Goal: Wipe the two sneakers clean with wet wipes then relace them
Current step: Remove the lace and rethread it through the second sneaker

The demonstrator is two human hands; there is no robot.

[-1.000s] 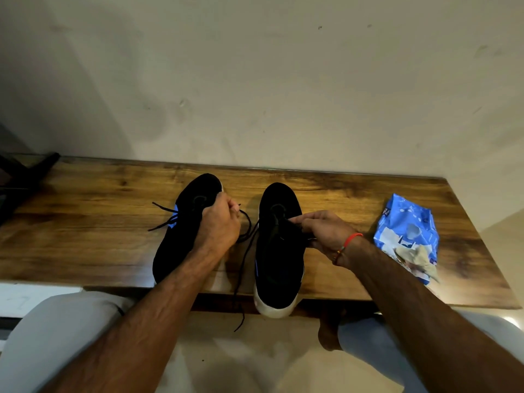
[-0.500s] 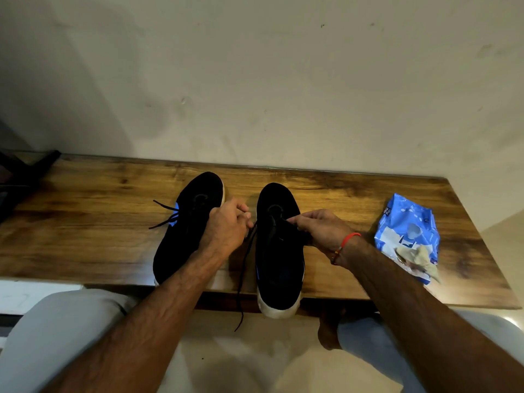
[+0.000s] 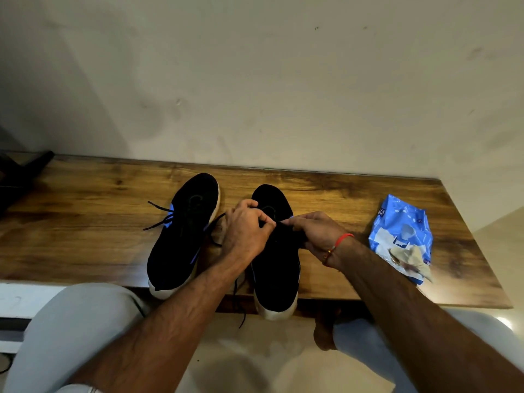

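Note:
Two black sneakers with white soles stand side by side on a wooden table [image 3: 85, 222], heels over its near edge. The left sneaker [image 3: 181, 236] has loose black lace ends sticking out to its left. Over the right sneaker [image 3: 276, 273] both my hands meet. My left hand [image 3: 246, 231] pinches a black lace [image 3: 236, 290] whose free end hangs down past the table edge. My right hand [image 3: 312, 231] pinches the lace or tongue at the shoe's eyelets; which one is hidden by the fingers.
A blue pack of wet wipes [image 3: 402, 234] lies at the right end of the table, with a crumpled used wipe [image 3: 411, 259] on it. A wall runs behind the table. A dark object [image 3: 19, 174] sits at the far left. My knees are below the table edge.
My left hand has moved right, from above the left sneaker to the right sneaker, carrying the lace with it. My right hand has stayed on the right sneaker.

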